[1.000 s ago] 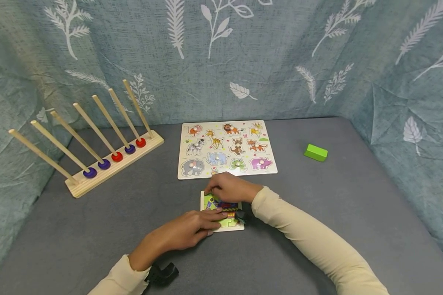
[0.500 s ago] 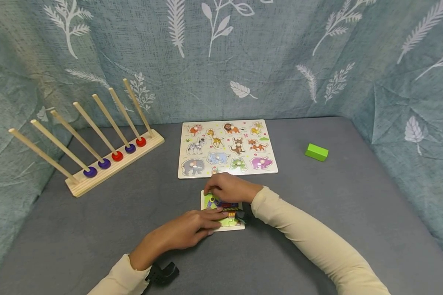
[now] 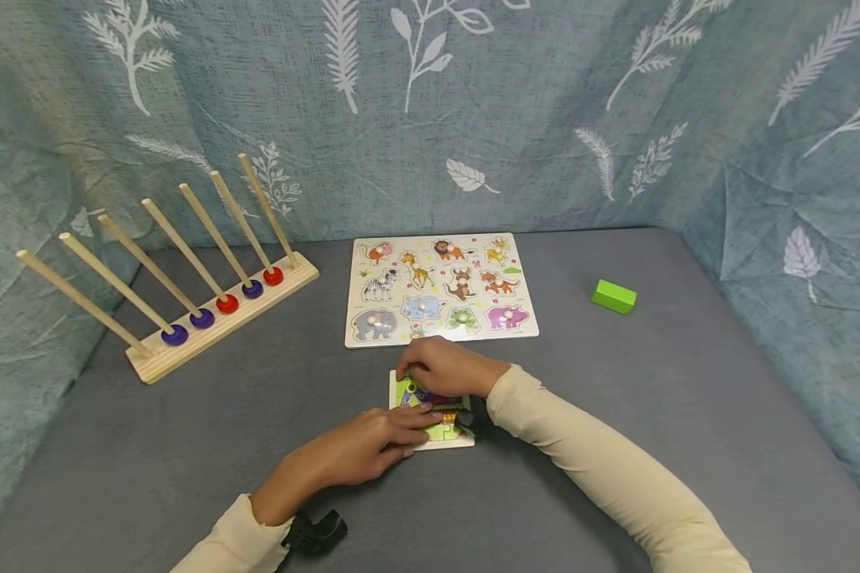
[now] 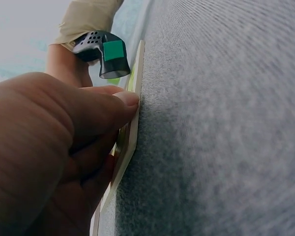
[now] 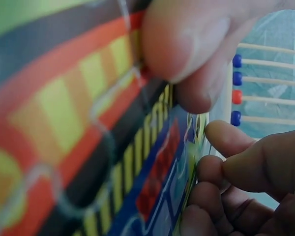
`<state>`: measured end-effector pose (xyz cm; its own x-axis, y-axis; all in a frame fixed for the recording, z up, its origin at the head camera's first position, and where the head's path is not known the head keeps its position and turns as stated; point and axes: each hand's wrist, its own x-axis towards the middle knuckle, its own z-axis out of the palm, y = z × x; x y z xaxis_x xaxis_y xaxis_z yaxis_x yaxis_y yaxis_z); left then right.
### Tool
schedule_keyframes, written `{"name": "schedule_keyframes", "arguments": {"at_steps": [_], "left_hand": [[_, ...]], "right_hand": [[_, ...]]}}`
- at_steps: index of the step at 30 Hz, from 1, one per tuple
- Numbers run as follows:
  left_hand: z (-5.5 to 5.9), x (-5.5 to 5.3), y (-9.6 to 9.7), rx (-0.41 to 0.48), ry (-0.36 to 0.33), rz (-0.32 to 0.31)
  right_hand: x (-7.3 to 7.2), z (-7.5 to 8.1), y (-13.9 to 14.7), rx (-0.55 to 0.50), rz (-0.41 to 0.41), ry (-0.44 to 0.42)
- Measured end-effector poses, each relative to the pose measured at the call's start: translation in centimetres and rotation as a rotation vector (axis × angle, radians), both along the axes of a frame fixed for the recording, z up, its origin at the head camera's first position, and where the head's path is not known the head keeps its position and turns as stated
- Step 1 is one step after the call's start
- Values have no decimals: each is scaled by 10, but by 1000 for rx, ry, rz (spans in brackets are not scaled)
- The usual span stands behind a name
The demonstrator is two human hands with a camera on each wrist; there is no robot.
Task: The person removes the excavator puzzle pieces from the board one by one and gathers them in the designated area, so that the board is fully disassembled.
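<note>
A small jigsaw puzzle (image 3: pixel 444 432) in a pale frame, with a yellow-and-black striped vehicle picture, lies flat on the table in the head view. My left hand (image 3: pixel 369 447) reaches over its left side, fingers stretched out on the pieces. In the left wrist view the left thumb (image 4: pixel 128 100) lies at the frame's edge. My right hand (image 3: pixel 453 364) bends over the puzzle's far-left part. The right wrist view shows its curled fingers (image 5: pixel 206 196) against the puzzle surface; I cannot tell whether they pinch a piece. The left fingertips (image 5: pixel 182 44) are close by.
Behind the puzzle lies a knobbed animal puzzle board (image 3: pixel 480 325). A wooden peg rack (image 3: pixel 186 341) with red and blue beads stands at the left. To the right is a green block (image 3: pixel 613 296). A patterned curtain (image 3: pixel 530 159) hangs behind the table (image 3: pixel 588 382).
</note>
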<state>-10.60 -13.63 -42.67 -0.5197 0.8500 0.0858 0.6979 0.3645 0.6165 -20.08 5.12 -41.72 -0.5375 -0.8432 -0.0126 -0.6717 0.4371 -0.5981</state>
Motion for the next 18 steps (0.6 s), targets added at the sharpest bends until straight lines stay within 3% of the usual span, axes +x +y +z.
{"name": "schedule_keyframes", "arguments": {"at_steps": [12, 18], "left_hand": [[-1, -1, 0, 19, -38, 15], [-1, -1, 0, 30, -29, 8]], "right_hand": [[0, 0, -2, 42, -50, 58], [0, 1, -2, 26, -36, 55]]}}
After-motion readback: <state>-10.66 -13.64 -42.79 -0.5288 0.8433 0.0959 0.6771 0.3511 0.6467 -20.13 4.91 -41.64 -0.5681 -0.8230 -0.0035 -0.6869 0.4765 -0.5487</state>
